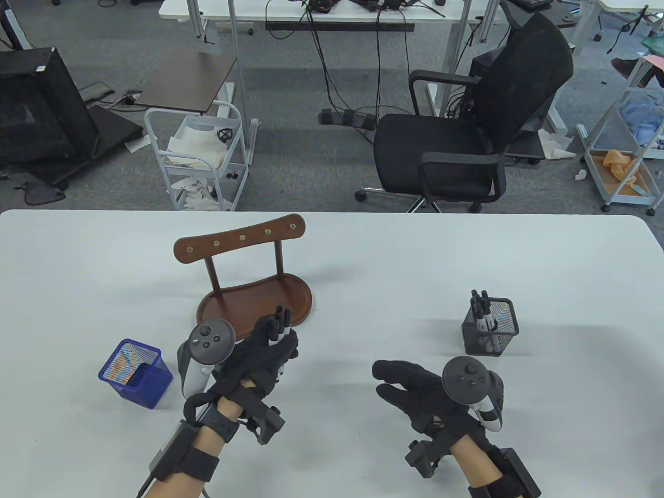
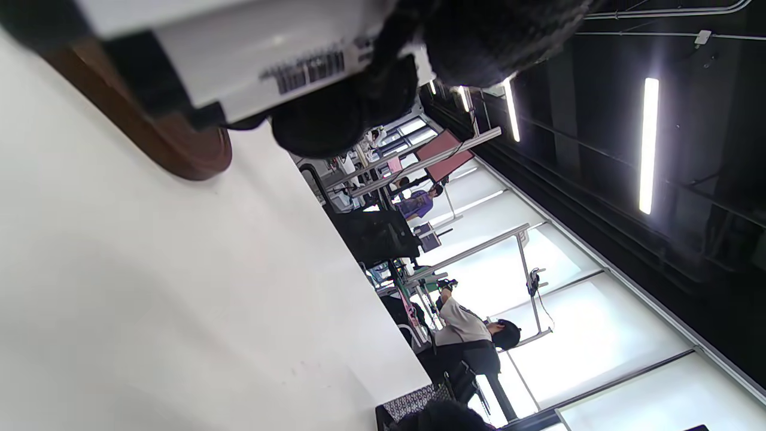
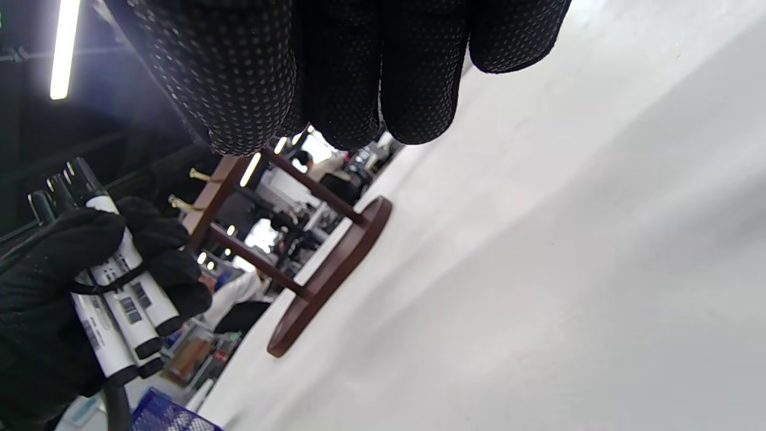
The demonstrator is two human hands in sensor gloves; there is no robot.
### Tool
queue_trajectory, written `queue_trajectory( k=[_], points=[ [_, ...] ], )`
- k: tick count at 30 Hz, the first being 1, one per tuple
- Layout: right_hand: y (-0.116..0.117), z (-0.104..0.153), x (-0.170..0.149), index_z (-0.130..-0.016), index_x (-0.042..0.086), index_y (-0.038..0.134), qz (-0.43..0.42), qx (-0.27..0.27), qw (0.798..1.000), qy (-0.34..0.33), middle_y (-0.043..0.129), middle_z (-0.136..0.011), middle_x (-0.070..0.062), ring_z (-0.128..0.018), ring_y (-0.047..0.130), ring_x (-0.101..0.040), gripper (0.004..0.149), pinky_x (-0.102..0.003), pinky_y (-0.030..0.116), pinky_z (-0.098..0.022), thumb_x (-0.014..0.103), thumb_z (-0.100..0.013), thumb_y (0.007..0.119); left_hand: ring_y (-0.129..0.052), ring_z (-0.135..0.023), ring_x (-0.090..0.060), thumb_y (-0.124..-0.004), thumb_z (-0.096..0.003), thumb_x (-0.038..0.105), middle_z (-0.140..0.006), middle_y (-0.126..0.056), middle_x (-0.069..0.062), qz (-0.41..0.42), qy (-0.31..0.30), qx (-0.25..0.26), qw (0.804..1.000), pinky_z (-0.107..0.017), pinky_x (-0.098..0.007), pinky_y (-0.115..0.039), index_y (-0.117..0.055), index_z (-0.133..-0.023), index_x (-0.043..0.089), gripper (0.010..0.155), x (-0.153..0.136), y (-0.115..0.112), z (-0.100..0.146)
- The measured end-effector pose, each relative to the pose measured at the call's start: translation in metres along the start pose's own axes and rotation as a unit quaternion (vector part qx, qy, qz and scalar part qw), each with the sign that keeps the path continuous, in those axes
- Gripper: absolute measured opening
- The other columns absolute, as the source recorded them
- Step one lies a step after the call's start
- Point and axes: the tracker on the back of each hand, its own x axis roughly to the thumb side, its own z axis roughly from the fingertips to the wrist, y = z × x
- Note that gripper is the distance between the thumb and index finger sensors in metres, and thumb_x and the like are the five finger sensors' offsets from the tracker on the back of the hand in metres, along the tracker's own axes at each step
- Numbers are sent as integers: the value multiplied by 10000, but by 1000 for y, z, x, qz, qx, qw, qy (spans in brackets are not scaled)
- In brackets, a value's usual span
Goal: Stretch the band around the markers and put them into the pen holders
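My left hand (image 1: pixel 270 350) grips a bundle of white markers with black caps (image 1: pixel 278 327) upright above the table, in front of the wooden stand. In the right wrist view the markers (image 3: pixel 116 281) show a thin black band (image 3: pixel 108 285) around them. My right hand (image 1: pixel 402 381) hovers over the table with straight fingers (image 3: pixel 353 66), holding nothing. A blue mesh pen holder (image 1: pixel 136 372) stands at the left, left of my left hand. A black mesh pen holder (image 1: pixel 490 327) with several markers in it stands at the right, beyond my right hand.
A brown wooden stand with brass hooks (image 1: pixel 249 277) sits mid-table just behind my left hand. An office chair (image 1: pixel 467 124) and a white cart (image 1: pixel 199 155) stand beyond the far table edge. A person (image 2: pixel 473 335) works in the background.
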Motion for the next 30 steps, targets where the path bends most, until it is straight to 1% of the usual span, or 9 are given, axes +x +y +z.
queue_trajectory(
  k=[3,11,23,30],
  points=[
    [1,0,1,-921,293,833,23,-4,1000,-2,888,-1011,53,-940,834,-292,481,-570,606,-751,360,-454,928,-934,-822,-264,-734,-617,379,-979,-793,-69,-11,3,24,1000,-687,-535,-793,-503,-1009,218,483,-3,21,7],
    [2,1,2,-930,301,823,55,-6,998,-5,852,-1052,42,-972,798,-305,505,-594,575,-759,376,-444,938,-923,-832,-274,-738,-613,378,-986,-787,-67,-40,9,82,996,-694,-543,-779,-507,-1009,225,482,-8,67,22],
    [3,1,2,-938,304,814,83,-8,996,-7,809,-1090,30,-1005,754,-316,522,-616,537,-767,386,-438,942,-904,-851,-286,-742,-613,374,-1000,-775,-69,-44,29,137,989,-707,-556,-755,-507,-1011,233,483,-21,114,41],
    [3,1,3,-936,300,818,90,-5,996,-8,805,-1095,28,-1008,747,-321,521,-615,531,-769,389,-438,941,-892,-855,-299,-743,-613,372,-1003,-770,-72,-41,49,182,981,-708,-572,-733,-509,-1012,239,482,-39,143,53]
  ],
)
